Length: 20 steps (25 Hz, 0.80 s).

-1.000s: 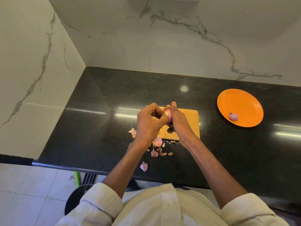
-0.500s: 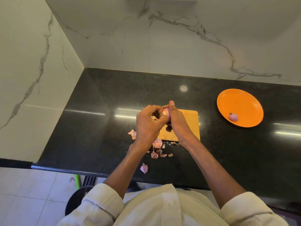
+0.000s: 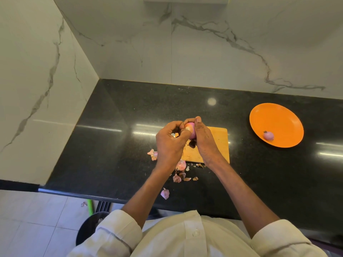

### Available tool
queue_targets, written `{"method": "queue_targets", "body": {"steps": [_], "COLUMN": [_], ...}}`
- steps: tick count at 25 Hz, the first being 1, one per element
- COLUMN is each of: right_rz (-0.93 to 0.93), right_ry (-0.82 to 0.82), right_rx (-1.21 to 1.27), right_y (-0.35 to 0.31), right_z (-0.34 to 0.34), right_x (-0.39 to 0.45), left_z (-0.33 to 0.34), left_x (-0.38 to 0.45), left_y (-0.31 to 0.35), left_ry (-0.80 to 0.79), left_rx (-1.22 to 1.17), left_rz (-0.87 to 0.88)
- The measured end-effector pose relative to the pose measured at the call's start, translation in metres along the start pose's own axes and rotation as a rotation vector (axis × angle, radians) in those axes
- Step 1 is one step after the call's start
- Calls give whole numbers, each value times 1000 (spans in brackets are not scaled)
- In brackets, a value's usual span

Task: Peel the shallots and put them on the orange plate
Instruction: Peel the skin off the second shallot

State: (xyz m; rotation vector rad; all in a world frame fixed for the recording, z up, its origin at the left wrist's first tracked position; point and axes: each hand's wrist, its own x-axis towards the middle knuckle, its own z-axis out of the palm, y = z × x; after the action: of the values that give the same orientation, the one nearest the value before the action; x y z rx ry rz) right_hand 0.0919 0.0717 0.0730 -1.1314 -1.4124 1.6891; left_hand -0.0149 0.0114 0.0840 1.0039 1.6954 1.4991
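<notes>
A pink shallot (image 3: 191, 129) is held between both hands above the wooden cutting board (image 3: 219, 145). My right hand (image 3: 203, 141) grips it from the right, thumb on top. My left hand (image 3: 169, 141) has curled fingers pinching at the shallot's left end, where pale skin shows. On the right of the black counter lies the orange plate (image 3: 278, 117), with one peeled shallot (image 3: 268, 135) near its front rim. Another shallot (image 3: 181, 165) with loose skin sits on the counter just below my left wrist.
Pink and brown peel scraps (image 3: 177, 178) lie scattered in front of the board, one piece (image 3: 164, 193) near the counter's front edge and one (image 3: 152, 154) to the left. Marble walls close the counter at the back and left. A dark bin (image 3: 89, 227) stands on the floor below.
Both hands have stayed over the board with the shallot; the fingers have shifted slightly round it, and the shallot shows a little more between them.
</notes>
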Motion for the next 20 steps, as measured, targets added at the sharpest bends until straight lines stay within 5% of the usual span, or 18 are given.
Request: {"method": "queue_targets", "body": {"steps": [11,20], "right_rz": [51,8], "right_ry": [-35,-18], "right_rx": [217,107], "right_y": [-4,-9], "right_z": [-2,-7], "right_x": [-10,-13], "left_z": [2,-5], "left_x": [-5,-5], "left_y": [-11,-2], "left_ry": [-5,39], "left_rx": [-262,-268], "left_rz": [-145,-115]}}
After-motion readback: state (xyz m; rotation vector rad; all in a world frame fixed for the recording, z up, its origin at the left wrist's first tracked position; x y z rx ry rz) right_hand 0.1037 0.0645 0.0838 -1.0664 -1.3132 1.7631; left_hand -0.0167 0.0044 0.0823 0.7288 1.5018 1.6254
